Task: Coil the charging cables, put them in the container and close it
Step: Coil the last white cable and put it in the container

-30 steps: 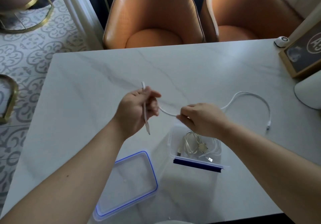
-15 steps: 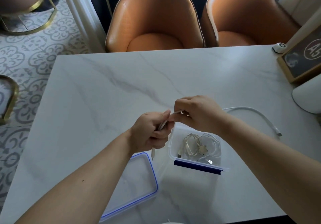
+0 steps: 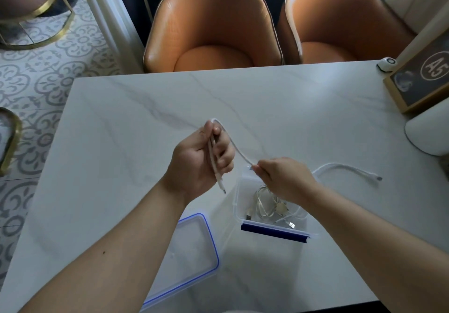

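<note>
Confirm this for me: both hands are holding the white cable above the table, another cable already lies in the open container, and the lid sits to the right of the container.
One detail is wrong: in the head view the lid lies to the left of the container, not the right. The rest holds: the left hand and right hand hold the white cable, and another cable lies inside.

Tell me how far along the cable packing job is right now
Done: one coiled cable already lies in the open container. In hand: the left hand holds the first fold of the white cable, and the right hand feeds the next length; its tail lies loose on the table. Left: finish coiling, put it in, fit the lid lying beside the container.
</note>
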